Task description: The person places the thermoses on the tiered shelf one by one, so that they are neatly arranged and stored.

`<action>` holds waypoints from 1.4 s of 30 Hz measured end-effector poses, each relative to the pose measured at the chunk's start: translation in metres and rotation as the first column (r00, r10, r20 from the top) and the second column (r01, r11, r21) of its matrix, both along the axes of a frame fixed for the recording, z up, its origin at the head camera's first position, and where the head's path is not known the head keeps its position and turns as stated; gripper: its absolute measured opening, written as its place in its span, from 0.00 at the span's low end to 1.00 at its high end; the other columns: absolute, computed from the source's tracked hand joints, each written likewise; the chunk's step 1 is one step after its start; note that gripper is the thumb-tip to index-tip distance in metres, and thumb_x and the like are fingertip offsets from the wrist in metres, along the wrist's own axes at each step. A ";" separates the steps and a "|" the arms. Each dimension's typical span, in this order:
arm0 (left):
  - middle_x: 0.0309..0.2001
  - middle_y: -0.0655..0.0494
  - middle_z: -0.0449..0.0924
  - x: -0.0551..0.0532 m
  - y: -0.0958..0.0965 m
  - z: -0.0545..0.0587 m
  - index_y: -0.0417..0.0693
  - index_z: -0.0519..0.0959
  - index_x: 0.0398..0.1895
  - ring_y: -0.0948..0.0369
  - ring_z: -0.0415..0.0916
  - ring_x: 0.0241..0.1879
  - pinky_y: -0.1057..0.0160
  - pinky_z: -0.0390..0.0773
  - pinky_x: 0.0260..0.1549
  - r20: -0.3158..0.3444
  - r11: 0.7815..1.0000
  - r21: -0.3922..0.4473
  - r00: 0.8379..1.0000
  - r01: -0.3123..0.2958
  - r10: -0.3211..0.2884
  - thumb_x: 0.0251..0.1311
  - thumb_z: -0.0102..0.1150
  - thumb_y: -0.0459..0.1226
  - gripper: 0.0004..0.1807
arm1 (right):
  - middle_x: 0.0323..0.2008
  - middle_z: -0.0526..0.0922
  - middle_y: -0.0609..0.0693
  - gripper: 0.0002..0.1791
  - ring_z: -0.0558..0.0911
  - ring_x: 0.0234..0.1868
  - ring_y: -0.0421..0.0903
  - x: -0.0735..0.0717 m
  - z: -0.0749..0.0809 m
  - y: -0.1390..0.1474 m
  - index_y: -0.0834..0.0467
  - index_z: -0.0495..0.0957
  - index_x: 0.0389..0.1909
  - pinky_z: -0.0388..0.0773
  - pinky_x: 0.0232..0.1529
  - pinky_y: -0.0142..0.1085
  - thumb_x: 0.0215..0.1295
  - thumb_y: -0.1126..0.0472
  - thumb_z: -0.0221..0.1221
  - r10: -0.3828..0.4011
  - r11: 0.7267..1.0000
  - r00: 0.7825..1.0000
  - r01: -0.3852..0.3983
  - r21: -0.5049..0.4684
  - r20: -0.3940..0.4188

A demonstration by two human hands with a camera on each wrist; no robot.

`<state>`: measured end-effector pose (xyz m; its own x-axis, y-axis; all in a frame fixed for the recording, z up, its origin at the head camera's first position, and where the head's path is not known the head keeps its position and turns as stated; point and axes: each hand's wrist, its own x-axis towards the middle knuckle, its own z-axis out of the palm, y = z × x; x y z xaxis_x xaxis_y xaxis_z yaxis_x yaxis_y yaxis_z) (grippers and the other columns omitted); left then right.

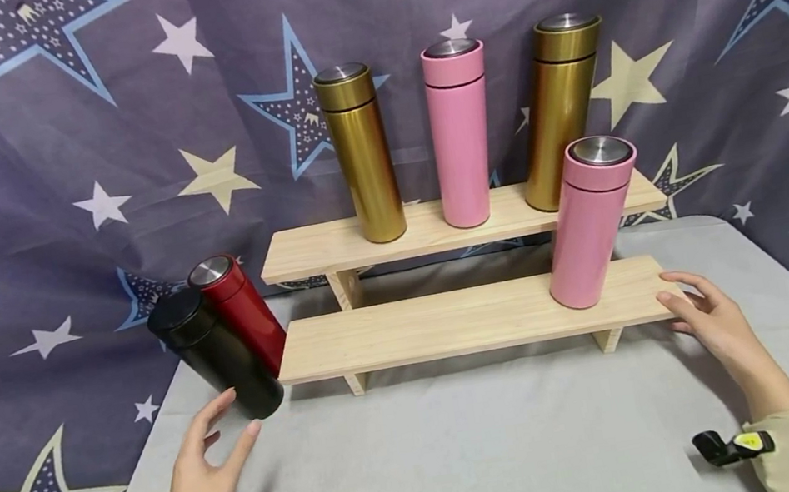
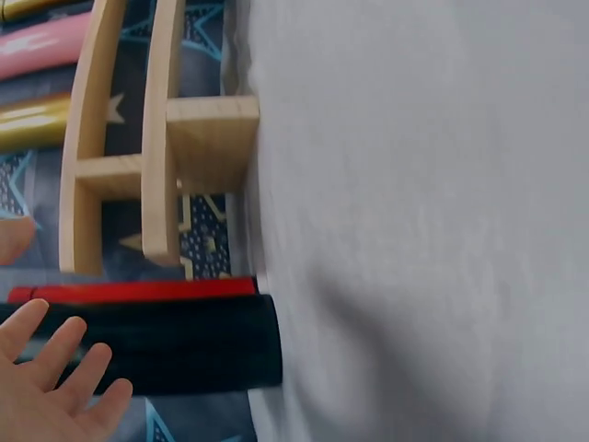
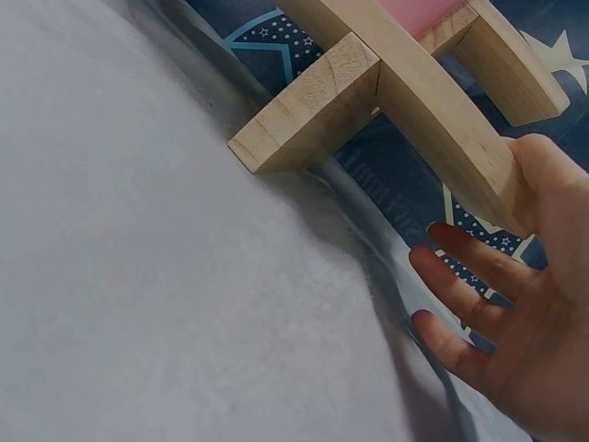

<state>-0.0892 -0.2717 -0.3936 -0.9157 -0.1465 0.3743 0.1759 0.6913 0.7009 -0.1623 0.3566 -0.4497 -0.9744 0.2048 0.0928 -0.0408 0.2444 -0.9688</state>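
My left hand (image 1: 203,475) is just in front of a black thermos bottle (image 1: 216,355), thumb and fingers spread apart with nothing between them. In the left wrist view its fingers (image 2: 87,373) overlap the black bottle's side. A red thermos bottle (image 1: 241,314) stands right behind the black one, partly hidden. My right hand (image 1: 720,326) is at the right end of the lower wooden shelf (image 1: 421,330). In the right wrist view the thumb lies against the board's end, while the other fingers (image 3: 460,285) reach out loosely below it. A pink thermos bottle (image 1: 592,227) stands near that end.
On the upper shelf (image 1: 422,225) stand a gold bottle (image 1: 363,158), another pink bottle (image 1: 462,135) and a second gold bottle (image 1: 561,113). A grey cloth (image 1: 469,454) covers the table. Behind hangs a star-patterned curtain (image 1: 219,18).
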 end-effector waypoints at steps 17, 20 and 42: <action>0.66 0.44 0.70 -0.016 -0.030 0.001 0.42 0.64 0.71 0.61 0.67 0.62 0.72 0.63 0.49 0.115 0.992 0.017 0.985 -0.128 0.125 0.66 0.63 0.44 0.34 | 0.39 0.80 0.27 0.17 0.80 0.37 0.27 0.000 -0.001 -0.001 0.41 0.75 0.57 0.80 0.34 0.25 0.71 0.58 0.60 0.026 0.997 0.999 -0.028 -0.076 -0.028; 0.66 0.40 0.68 -0.021 -0.034 0.000 0.40 0.61 0.72 0.47 0.67 0.61 0.68 0.63 0.48 0.136 0.991 0.043 0.984 -0.124 0.117 0.66 0.63 0.43 0.36 | 0.39 0.79 0.26 0.18 0.80 0.37 0.27 -0.001 -0.001 -0.001 0.41 0.75 0.58 0.80 0.34 0.25 0.71 0.57 0.60 0.019 0.998 1.000 -0.020 -0.053 -0.019; 0.70 0.42 0.59 -0.059 -0.033 -0.010 0.40 0.49 0.77 0.51 0.61 0.66 0.74 0.65 0.51 0.175 0.947 0.305 0.983 -0.100 0.048 0.66 0.62 0.39 0.43 | 0.39 0.79 0.26 0.18 0.80 0.37 0.26 0.000 0.000 -0.001 0.41 0.75 0.57 0.80 0.33 0.25 0.70 0.59 0.60 0.027 0.995 0.999 -0.029 -0.091 -0.020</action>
